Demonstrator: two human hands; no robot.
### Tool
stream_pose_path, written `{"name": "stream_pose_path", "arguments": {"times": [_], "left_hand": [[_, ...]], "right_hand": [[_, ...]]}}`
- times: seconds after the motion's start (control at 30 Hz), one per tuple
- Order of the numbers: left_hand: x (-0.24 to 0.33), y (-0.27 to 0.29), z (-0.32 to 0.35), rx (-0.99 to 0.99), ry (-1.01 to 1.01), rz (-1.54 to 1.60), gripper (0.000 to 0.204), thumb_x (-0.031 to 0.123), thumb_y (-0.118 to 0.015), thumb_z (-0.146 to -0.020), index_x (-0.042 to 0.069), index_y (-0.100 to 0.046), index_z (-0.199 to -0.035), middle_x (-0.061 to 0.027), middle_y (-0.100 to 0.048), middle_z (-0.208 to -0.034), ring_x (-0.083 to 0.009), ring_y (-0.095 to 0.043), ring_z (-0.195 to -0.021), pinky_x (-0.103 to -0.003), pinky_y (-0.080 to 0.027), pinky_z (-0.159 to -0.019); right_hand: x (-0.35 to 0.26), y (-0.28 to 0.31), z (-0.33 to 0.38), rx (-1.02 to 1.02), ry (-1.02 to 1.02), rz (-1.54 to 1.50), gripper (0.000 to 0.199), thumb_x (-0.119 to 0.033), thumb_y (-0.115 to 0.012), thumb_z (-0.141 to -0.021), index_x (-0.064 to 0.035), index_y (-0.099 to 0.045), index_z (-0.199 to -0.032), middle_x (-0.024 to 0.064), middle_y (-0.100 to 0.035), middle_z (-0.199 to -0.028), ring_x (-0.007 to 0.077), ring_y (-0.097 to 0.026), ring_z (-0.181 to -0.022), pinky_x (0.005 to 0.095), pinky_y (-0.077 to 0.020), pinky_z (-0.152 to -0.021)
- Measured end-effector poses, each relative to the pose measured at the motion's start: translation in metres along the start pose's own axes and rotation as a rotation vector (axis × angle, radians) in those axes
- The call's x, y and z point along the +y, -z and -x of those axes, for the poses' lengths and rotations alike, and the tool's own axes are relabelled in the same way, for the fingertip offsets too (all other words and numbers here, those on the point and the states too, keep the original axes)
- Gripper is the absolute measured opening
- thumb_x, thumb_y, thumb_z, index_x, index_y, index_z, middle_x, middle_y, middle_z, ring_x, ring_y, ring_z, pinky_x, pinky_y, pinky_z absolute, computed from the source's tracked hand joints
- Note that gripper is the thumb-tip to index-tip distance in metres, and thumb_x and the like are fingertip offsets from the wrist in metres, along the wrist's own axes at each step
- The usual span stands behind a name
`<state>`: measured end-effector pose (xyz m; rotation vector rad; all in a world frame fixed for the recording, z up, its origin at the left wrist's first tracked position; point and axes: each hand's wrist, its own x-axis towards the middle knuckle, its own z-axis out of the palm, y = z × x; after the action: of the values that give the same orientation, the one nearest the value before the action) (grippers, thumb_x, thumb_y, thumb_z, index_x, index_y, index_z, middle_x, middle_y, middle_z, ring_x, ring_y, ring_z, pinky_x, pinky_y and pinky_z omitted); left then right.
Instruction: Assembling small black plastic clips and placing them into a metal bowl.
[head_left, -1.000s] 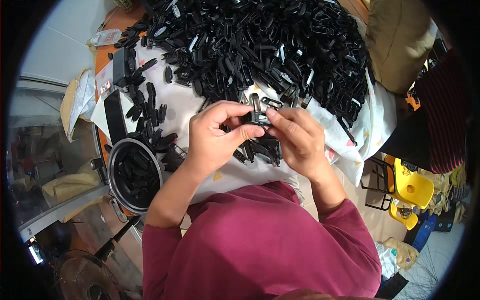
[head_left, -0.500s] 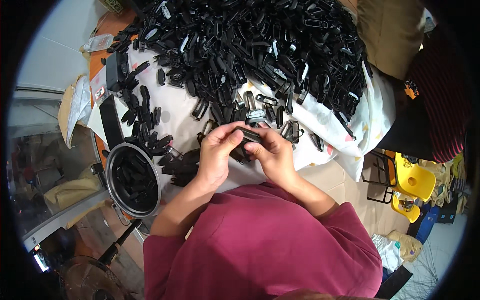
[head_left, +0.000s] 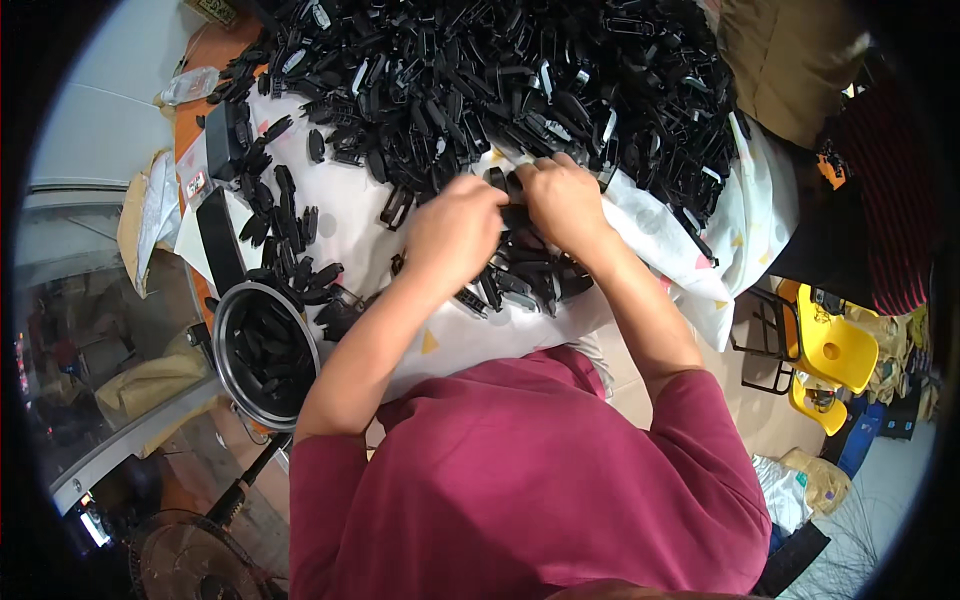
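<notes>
A large heap of black plastic clip-like parts (head_left: 590, 80) covers the far side of the cloth-covered table. At its near edge both hands reach in among the parts. My left hand (head_left: 455, 230) is smeared by motion and its fingertips are hidden, so its grip does not show. My right hand (head_left: 566, 205) is curled closed, palm down, beside a dark part (head_left: 514, 186) between the hands; what its fingers hold, if anything, is hidden. Below my hands lies a small cluster of similar black parts (head_left: 540, 280), some with shiny pieces.
On the left a round metal pot (head_left: 222, 385) holds black parts, with more loose parts (head_left: 285, 215) strewn behind it. A clear plastic bottle (head_left: 190, 86) lies at the far left. A fan (head_left: 195, 560) stands lower left, and yellow chairs (head_left: 838, 345) are at the right.
Both hands have moved forward, away from my body, and separated. Half a second ago they held a black part together in front of my chest; the near cluster of parts is now uncovered.
</notes>
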<state>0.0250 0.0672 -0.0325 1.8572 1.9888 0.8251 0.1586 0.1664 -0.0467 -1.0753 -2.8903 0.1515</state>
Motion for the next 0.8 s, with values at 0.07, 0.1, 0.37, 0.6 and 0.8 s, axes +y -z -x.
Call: {"name": "stream_pose_path", "arguments": {"times": [0.07, 0.1, 0.37, 0.6, 0.8], "left_hand": [[0.005, -0.007, -0.007, -0.210, -0.034, -0.222, 0.014, 0.019, -0.064, -0.071, 0.006, -0.060, -0.074, -0.0080, -0.060, -0.083, -0.0282, -0.060, -0.072, -0.039, -0.047, -0.061], [0.003, -0.010, -0.013, -0.236, -0.014, -0.239, 0.016, 0.020, -0.065, -0.071, 0.006, -0.059, -0.072, -0.0082, -0.061, -0.082, -0.0281, -0.060, -0.073, -0.039, -0.047, -0.061], [-0.002, 0.003, -0.019, -0.032, 0.348, 0.590, 0.018, 0.011, -0.055, -0.083, 0.003, -0.063, -0.097, -0.0097, -0.065, -0.083, -0.0140, -0.061, -0.069, -0.027, -0.047, -0.063], [0.018, 0.020, 0.015, 0.109, 0.201, 1.306, 0.014, 0.003, -0.058, -0.082, 0.002, -0.056, -0.096, -0.0016, -0.058, -0.080, -0.0041, -0.051, -0.067, -0.017, -0.043, -0.061], [0.031, 0.034, 0.021, 0.215, 0.202, 1.161, 0.031, 0.007, -0.072, -0.073, 0.000, -0.055, -0.098, -0.0030, -0.059, -0.087, -0.0069, -0.054, -0.076, -0.019, -0.045, -0.070]], "right_hand": [[0.001, 0.003, -0.007, 0.101, -0.065, -0.182, 0.032, -0.011, -0.062, -0.068, -0.0026, -0.060, -0.099, 0.0142, -0.062, -0.086, 0.0299, -0.059, -0.079, 0.0363, -0.0474, -0.070], [0.003, 0.011, -0.004, 0.247, -0.141, -0.433, 0.040, -0.010, -0.062, -0.068, -0.0019, -0.056, -0.107, 0.0180, -0.060, -0.088, 0.0295, -0.060, -0.076, 0.0363, -0.0478, -0.070], [-0.004, 0.032, 0.040, 0.439, -0.440, -1.847, 0.015, -0.002, -0.057, -0.083, 0.0020, -0.056, -0.097, 0.0128, -0.060, -0.098, 0.0228, -0.063, -0.085, 0.0285, -0.0554, -0.062], [-0.051, 0.046, 0.047, 0.431, -0.287, -1.787, 0.027, -0.002, -0.058, -0.082, 0.0033, -0.056, -0.109, 0.0096, -0.062, -0.091, 0.0122, -0.058, -0.072, 0.0215, -0.0502, -0.058], [-0.040, 0.059, 0.052, 0.626, 0.107, -0.935, 0.026, 0.003, -0.062, -0.077, 0.0028, -0.060, -0.103, 0.0124, -0.061, -0.091, 0.0137, -0.056, -0.075, 0.0205, -0.0445, -0.059]]}}
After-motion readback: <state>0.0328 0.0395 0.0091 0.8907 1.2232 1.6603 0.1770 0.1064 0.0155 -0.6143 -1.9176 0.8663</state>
